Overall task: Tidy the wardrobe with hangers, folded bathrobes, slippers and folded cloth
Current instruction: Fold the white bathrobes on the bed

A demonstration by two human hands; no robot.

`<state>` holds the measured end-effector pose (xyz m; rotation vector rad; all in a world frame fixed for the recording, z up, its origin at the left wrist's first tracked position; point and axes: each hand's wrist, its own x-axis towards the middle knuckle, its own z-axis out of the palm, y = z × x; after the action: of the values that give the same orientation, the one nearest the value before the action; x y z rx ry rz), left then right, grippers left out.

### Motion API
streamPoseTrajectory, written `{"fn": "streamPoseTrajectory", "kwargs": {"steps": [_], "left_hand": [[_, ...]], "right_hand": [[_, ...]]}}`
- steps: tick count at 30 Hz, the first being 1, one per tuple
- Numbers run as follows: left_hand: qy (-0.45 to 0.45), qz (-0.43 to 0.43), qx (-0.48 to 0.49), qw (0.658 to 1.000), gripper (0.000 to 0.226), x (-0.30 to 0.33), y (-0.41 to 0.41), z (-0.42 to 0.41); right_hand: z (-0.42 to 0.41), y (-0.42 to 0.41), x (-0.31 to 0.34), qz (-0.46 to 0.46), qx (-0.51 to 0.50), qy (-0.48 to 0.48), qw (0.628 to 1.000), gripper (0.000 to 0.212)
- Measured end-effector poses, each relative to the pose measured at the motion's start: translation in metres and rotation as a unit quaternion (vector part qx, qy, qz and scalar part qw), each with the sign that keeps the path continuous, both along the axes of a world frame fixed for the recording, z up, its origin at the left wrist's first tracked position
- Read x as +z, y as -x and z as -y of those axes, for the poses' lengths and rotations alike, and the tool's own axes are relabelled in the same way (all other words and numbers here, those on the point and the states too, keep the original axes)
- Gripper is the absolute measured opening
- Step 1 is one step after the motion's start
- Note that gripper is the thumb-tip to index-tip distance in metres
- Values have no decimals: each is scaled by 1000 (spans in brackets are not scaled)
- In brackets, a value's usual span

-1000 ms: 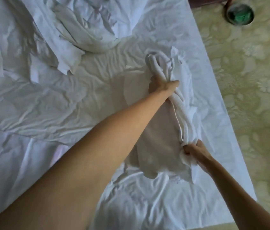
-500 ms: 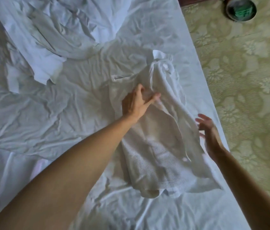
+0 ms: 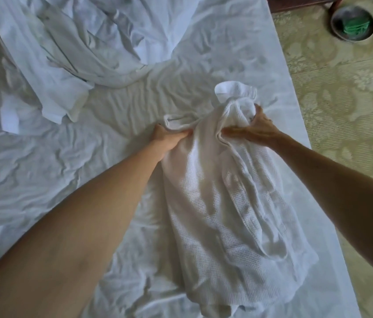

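A white waffle-weave bathrobe (image 3: 222, 214) lies bunched on the bed, running from the middle toward the near right. My left hand (image 3: 168, 138) grips its upper left edge, fingers curled into the fabric. At the robe's upper right, my right hand (image 3: 253, 129) clutches a fold just below the collar end, which sticks up beyond it. A second white bathrobe (image 3: 71, 56) lies spread and crumpled at the far left of the bed.
The bed's wrinkled white sheet (image 3: 54, 171) fills most of the view, its right edge running diagonally. Beyond it lies patterned yellow-green carpet (image 3: 353, 92). A round metal bin (image 3: 352, 23) with something green inside stands at the far right, next to dark wooden furniture (image 3: 300, 3).
Both hands let go of the robe after it dropped onto the bed, then moved up and took hold of its top end, left on the left edge and right near the collar.
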<state>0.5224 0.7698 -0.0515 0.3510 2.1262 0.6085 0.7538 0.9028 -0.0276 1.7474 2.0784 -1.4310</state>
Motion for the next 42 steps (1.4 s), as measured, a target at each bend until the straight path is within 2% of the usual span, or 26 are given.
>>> {"fn": "streamPoseTrajectory", "kwargs": {"steps": [1, 3, 5, 8, 10, 14, 19, 21, 23, 25, 27, 29, 32, 35, 39, 42], "left_hand": [[-5, 10, 3, 1000, 117, -2, 2, -4], [-11, 38, -1, 999, 94, -6, 7, -8], [-27, 75, -11, 997, 69, -5, 9, -8], [-68, 90, -16, 993, 48, 10, 6, 0], [-104, 64, -20, 992, 35, 20, 5, 11], [-163, 33, -42, 985, 29, 54, -5, 43], [-218, 40, -57, 973, 32, 107, -34, 92], [-230, 37, -89, 968, 31, 129, -50, 115], [-218, 42, -121, 968, 42, 142, -66, 144], [-190, 88, -153, 966, 55, 145, -82, 178], [-169, 110, -237, 950, 49, 136, -99, 215], [-131, 67, -328, 933, 45, 119, -119, 245], [-103, 31, -394, 913, 17, 87, -150, 266], [-110, -34, -444, 889, 28, 40, -172, 284], [-78, -30, -460, 884, 18, 28, -187, 298], [-68, 17, -432, 899, 16, 26, -191, 304]], "right_hand": [[-8, 0, -4, -3, 12, 4, 1000, 122], [-16, 0, -3, 1, 40, 30, 999, 91], [-16, -2, 2, 0, 43, 64, 997, 73], [-8, -10, 12, -72, 29, 80, 994, 46], [2, -21, 17, -124, 10, 76, 989, 38], [26, -49, 38, -174, -10, 27, 984, 50], [71, -78, 88, -193, 69, -113, 972, 90], [94, -96, 102, -168, 92, -167, 967, 91], [121, -118, 115, -128, 131, -228, 956, 89], [147, -145, 122, -107, 182, -288, 934, 88], [173, -173, 119, -95, 240, -326, 909, 88], [196, -200, 108, -84, 291, -338, 891, 81], [221, -233, 82, -84, 349, -348, 866, 71], [240, -256, 59, -60, 405, -331, 850, 78], [262, -269, 49, -36, 412, -280, 866, 84], [272, -274, 59, -38, 396, -233, 887, 75]]}}
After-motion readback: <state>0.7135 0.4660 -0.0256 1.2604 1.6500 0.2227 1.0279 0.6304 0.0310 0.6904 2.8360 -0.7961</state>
